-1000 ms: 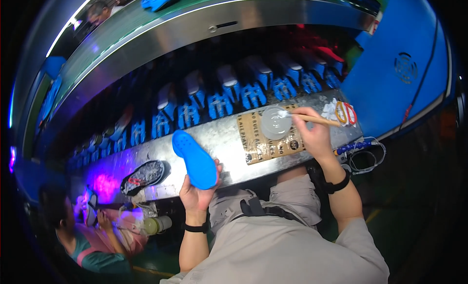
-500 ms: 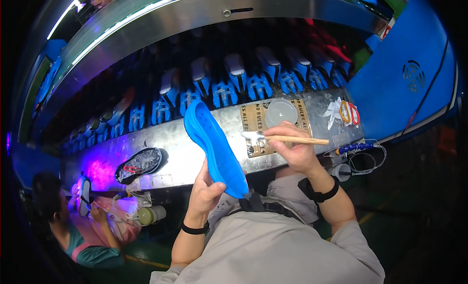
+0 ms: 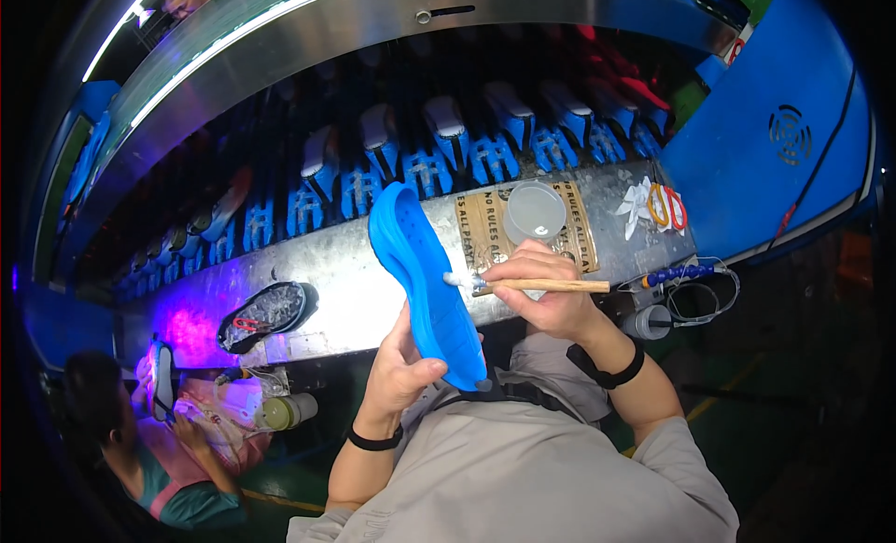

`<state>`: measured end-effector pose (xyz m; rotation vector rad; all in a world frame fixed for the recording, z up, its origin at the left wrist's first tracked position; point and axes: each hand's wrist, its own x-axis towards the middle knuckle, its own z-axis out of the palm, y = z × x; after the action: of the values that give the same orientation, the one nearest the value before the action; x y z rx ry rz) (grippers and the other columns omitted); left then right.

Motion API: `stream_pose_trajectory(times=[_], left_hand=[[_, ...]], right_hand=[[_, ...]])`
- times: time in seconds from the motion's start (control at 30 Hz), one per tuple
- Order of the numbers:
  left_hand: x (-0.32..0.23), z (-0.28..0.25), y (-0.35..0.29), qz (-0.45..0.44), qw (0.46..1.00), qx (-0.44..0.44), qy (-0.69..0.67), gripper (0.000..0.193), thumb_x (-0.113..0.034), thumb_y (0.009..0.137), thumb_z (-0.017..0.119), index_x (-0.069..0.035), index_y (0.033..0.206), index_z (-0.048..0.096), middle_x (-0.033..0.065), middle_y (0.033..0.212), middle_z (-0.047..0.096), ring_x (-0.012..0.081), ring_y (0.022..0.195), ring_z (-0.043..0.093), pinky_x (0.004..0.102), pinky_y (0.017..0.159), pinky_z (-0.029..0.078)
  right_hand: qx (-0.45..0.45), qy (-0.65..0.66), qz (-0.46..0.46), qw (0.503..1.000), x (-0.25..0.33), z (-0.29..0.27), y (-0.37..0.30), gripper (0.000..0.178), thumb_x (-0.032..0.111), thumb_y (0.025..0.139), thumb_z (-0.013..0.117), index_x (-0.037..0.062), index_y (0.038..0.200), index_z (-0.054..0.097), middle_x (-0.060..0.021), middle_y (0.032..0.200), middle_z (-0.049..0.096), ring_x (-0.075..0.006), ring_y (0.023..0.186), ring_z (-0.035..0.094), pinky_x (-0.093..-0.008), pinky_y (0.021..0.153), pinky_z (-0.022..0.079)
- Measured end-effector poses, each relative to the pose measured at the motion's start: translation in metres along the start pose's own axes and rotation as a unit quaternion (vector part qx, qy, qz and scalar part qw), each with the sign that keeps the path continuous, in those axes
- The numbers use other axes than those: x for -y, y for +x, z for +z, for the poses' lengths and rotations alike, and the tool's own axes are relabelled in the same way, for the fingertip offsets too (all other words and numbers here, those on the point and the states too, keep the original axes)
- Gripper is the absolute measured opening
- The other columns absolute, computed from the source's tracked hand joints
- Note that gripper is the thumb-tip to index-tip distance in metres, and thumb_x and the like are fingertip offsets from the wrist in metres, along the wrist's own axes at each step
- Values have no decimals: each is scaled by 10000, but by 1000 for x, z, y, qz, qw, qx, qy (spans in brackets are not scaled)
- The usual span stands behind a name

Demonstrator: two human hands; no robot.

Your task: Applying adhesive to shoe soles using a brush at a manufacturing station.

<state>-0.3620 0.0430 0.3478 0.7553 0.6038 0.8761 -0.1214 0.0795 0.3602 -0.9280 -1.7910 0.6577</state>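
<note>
My left hand (image 3: pixel 403 370) is closed around the heel-side edge of a blue shoe sole (image 3: pixel 425 272), holding it tilted with its hollow inner face up. Perforations dot the far end of the sole. In my right hand (image 3: pixel 546 291) is a brush (image 3: pixel 551 285) with a wooden handle, gripped between thumb and fingers. Its white bristles meet the inside of the sole's right rim. Just beyond my right hand, a round translucent tub (image 3: pixel 534 210) stands on a piece of printed brown cardboard (image 3: pixel 479 228).
Blue shoe-holding clamps (image 3: pixel 427 174) line the machine behind the metal bench (image 3: pixel 355 305). Scissors (image 3: pixel 666 207) with orange and red handles lie at right by white scraps. A dark shoe-shaped tray (image 3: pixel 271 317) sits left. A co-worker (image 3: pixel 140 440) handles another sole at lower left.
My right hand has moved left and slightly nearer, bringing the bristles from beside the sole onto its inner edge. The sole has shifted a little to the right.
</note>
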Motion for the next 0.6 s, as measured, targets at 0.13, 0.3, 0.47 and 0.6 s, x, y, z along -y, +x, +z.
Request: stream_pose_trajectory(times=[0.13, 0.3, 0.47, 0.6], left_hand=[[-7, -4, 2, -6, 1000, 13, 5, 1003, -319, 720, 857, 10, 1488, 301, 187, 1205, 611, 319, 1054, 677, 443, 899, 575], [-13, -2, -1, -2, 1000, -6, 18, 1012, -342, 713, 863, 14, 1477, 304, 190, 1207, 608, 312, 1045, 677, 433, 891, 577], [-13, -4, 0, 37, 998, -39, 31, 1030, -345, 707, 870, 20, 1481, 297, 188, 1262, 579, 312, 1076, 661, 430, 912, 568], [-12, -10, 2, 58, 997, -30, 37, 1031, -344, 707, 876, 22, 1479, 299, 184, 1290, 561, 327, 1131, 640, 446, 937, 561]], right_hand=[[13, 5, 19, 1000, 5, 1, -8, 121, 67, 809, 739, 52, 929, 738, -69, 877, 734, -225, 773, 639, -347, 776, 457], [32, 20, 31, 999, 13, -1, -12, 115, 74, 811, 728, 41, 920, 733, -74, 867, 729, -227, 758, 628, -349, 766, 451], [57, 34, 51, 996, 26, -6, -14, 106, 89, 808, 723, 36, 900, 721, -71, 830, 712, -230, 751, 622, -349, 759, 445], [68, 31, 53, 996, 30, -6, -17, 95, 97, 804, 721, 40, 879, 712, -61, 803, 696, -226, 730, 604, -352, 747, 439]])
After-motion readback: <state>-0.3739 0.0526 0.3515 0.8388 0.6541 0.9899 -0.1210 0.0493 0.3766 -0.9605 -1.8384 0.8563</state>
